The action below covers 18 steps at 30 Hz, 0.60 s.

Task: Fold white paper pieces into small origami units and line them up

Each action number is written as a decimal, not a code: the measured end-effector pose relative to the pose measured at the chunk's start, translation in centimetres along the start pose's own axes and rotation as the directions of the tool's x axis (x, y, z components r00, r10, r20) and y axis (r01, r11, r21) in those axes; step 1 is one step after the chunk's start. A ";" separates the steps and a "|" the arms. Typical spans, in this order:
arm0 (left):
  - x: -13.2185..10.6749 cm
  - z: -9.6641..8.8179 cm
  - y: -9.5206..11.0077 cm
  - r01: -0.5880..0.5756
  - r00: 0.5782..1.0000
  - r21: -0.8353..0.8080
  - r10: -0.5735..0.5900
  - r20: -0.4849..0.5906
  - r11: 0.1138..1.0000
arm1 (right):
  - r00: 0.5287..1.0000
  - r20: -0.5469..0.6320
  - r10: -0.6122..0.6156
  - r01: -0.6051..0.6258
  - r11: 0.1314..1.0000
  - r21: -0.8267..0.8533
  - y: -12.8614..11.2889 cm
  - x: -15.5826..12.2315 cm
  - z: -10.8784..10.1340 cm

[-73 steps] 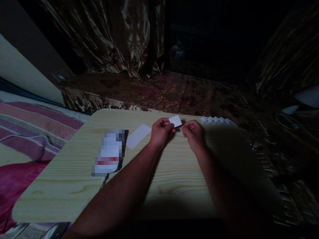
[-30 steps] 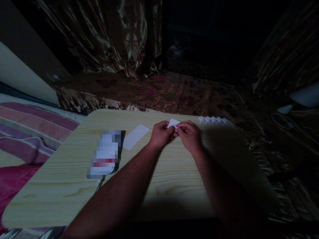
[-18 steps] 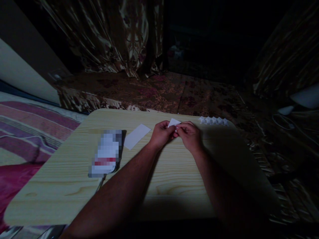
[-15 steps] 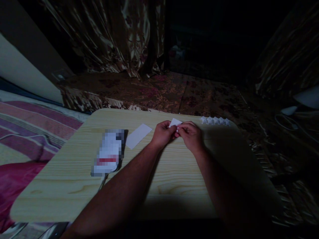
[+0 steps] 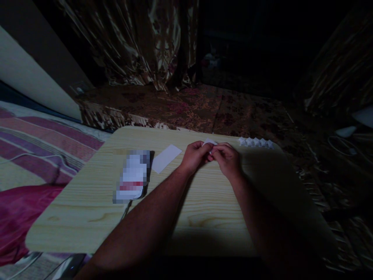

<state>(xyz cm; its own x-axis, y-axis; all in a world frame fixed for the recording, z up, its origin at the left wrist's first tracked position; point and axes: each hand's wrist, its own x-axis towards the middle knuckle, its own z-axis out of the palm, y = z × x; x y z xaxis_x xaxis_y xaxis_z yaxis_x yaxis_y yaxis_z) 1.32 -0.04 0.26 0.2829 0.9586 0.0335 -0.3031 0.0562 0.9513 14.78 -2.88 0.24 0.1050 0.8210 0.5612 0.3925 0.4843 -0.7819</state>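
My left hand point(image 5: 196, 155) and my right hand point(image 5: 226, 158) meet over the far middle of a light wooden table point(image 5: 180, 217). Both are pinched on a small white paper piece point(image 5: 209, 142), most of it hidden by the fingers. A white paper strip point(image 5: 166, 158) lies flat just left of my left hand. A row of several small white folded paper shapes point(image 5: 255, 142) lines the table's far right edge.
A blurred phone-like object point(image 5: 132, 177) lies on the table's left part with a cable running off the near edge. Striped bedding point(image 5: 35, 147) lies left of the table, patterned brown cloth point(image 5: 186, 107) beyond it. The right side is very dark.
My right hand has come in and closed on the paper piece that my left hand held alone. The piece shows less between the fingers now. The camera has shifted slightly.
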 end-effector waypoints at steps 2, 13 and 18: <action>-0.1 0.1 0.2 -0.003 1.000 -0.009 0.003 0.005 1.000 | 1.000 -0.013 0.022 -0.022 1.000 -0.007 0.0 0.0 0.1; 0.1 0.0 -0.1 0.053 0.998 -0.064 -0.055 -0.037 0.997 | 0.999 0.027 0.043 -0.043 0.999 0.006 0.4 -0.2 0.3; 0.2 -0.2 -0.4 0.026 0.999 -0.140 -0.030 -0.032 0.990 | 1.000 0.014 0.010 -0.010 1.000 0.008 -0.2 0.0 0.2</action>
<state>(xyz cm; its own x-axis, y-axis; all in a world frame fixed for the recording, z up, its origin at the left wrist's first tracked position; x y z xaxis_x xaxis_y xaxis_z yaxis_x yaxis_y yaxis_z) 1.32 0.21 -0.15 0.2628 0.9648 -0.0052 -0.4198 0.1191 0.8998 14.49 -2.94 0.32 0.0960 0.8302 0.5491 0.3842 0.4780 -0.7899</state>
